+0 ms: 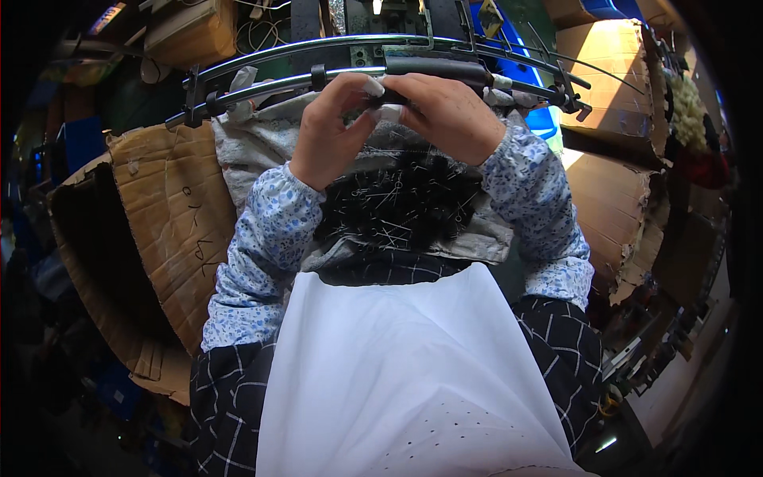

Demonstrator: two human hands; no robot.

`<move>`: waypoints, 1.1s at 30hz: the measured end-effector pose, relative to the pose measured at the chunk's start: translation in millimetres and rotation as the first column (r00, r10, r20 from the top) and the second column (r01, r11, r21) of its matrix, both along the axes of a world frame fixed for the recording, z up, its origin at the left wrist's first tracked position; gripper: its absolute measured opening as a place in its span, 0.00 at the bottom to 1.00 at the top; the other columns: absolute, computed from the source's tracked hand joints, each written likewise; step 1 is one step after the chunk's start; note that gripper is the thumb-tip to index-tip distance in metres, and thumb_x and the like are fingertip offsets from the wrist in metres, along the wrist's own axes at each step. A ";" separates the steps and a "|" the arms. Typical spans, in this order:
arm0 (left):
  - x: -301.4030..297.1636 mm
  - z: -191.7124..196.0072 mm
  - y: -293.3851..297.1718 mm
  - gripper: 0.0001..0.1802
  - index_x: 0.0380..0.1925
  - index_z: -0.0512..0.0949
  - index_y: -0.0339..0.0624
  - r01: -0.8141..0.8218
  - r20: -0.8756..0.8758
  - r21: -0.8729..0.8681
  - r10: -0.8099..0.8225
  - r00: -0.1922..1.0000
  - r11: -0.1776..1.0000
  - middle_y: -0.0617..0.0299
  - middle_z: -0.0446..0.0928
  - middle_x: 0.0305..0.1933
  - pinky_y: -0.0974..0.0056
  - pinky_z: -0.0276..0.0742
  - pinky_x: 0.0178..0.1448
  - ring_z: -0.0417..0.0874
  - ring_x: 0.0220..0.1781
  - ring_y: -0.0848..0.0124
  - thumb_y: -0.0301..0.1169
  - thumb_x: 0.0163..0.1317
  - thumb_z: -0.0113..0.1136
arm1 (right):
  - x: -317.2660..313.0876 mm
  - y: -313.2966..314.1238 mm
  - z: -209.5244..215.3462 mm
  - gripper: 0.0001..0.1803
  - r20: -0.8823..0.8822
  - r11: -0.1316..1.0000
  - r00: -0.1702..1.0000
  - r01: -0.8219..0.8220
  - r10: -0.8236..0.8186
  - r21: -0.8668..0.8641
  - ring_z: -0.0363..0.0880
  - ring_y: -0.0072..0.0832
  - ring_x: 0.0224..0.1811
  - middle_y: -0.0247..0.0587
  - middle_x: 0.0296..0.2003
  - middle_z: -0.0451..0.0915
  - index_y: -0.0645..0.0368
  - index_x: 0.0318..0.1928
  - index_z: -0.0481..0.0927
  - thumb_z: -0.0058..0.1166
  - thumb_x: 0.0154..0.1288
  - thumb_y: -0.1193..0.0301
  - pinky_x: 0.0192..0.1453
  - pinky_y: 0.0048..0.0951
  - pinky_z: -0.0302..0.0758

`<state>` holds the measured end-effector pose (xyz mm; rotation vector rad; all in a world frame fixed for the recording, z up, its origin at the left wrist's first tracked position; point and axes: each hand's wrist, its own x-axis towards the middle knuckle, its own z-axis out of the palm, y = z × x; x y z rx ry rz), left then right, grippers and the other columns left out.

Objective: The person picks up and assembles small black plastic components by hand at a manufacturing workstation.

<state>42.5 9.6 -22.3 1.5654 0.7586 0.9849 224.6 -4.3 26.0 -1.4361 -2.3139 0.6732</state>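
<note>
My left hand (332,131) and my right hand (459,115) meet at the machine's front rail, fingertips bent together. Between them is a small black piece (390,97), mostly covered by the fingers, so its kind does not show. White wrapping covers some fingertips. Below the hands, a grey cloth (266,143) drapes from the rail toward my lap. A dark patch (397,199) on this cloth bears many thin, pale, scattered bits, like pins or thread ends. A black roller (441,70) lies just behind my right hand.
Two curved metal rails (278,83) cross in front, with black clamps at both ends. An open cardboard box (171,215) stands at left, another carton (608,87) at right. A blue plastic bin (544,119) sits behind the rail's right end. White cloth (397,342) covers my lap.
</note>
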 end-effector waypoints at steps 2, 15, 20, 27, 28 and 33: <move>-1.9 0.1 0.1 0.19 0.44 0.68 0.38 -0.019 0.015 -0.017 0.019 1.000 1.000 0.58 0.74 0.44 0.67 0.75 0.51 0.79 0.46 0.70 0.15 0.51 0.58 | 2.7 8.0 -9.3 0.15 -0.085 0.998 0.996 0.002 -0.007 -0.060 0.78 0.41 0.40 0.45 0.36 0.78 0.56 0.49 0.75 0.51 0.61 0.71 0.47 0.38 0.74; -27.0 -76.2 -25.8 0.17 0.43 0.73 0.36 0.585 -0.685 -0.218 -0.550 0.479 0.781 0.48 0.73 0.42 0.54 0.69 0.53 0.73 0.49 0.51 0.22 0.50 0.55 | 69.2 113.0 -68.9 0.09 0.244 0.736 0.784 0.357 -0.571 0.576 0.76 0.35 0.39 0.38 0.28 0.76 0.49 0.34 0.82 0.48 0.56 0.66 0.48 0.41 0.69; -26.1 -67.2 -30.1 0.17 0.42 0.74 0.38 0.568 -0.736 -0.309 -0.570 0.365 0.763 0.48 0.73 0.41 0.54 0.70 0.51 0.74 0.47 0.51 0.24 0.49 0.56 | 70.7 113.4 -72.7 0.10 0.216 0.737 0.795 0.374 -0.568 0.562 0.76 0.35 0.40 0.37 0.29 0.77 0.48 0.36 0.82 0.47 0.58 0.65 0.50 0.43 0.69; -18.3 -44.3 -25.9 0.18 0.40 0.74 0.37 0.617 -0.693 -0.405 -0.667 0.273 0.674 0.45 0.76 0.35 0.53 0.72 0.44 0.77 0.40 0.49 0.25 0.45 0.57 | 87.8 120.4 -71.2 0.13 0.219 0.806 0.819 0.407 -0.531 0.430 0.73 0.36 0.41 0.34 0.35 0.79 0.45 0.42 0.82 0.49 0.58 0.64 0.49 0.41 0.67; -23.1 -44.7 -25.3 0.18 0.40 0.74 0.37 0.610 -0.696 -0.407 -0.663 0.275 0.680 0.45 0.76 0.35 0.53 0.72 0.44 0.77 0.40 0.49 0.25 0.45 0.57 | 86.1 123.4 -71.6 0.14 0.250 0.836 0.827 0.392 -0.503 0.384 0.72 0.36 0.41 0.32 0.37 0.79 0.44 0.45 0.81 0.50 0.58 0.63 0.48 0.41 0.67; -49.2 -34.4 -13.6 0.19 0.42 0.74 0.37 0.466 -0.616 -0.342 -0.570 0.544 0.816 0.48 0.78 0.37 0.59 0.74 0.44 0.79 0.39 0.57 0.26 0.47 0.59 | 73.9 101.3 -63.3 0.18 0.311 0.715 0.665 0.504 -0.679 0.484 0.73 0.40 0.44 0.41 0.40 0.78 0.56 0.42 0.79 0.55 0.51 0.61 0.49 0.44 0.67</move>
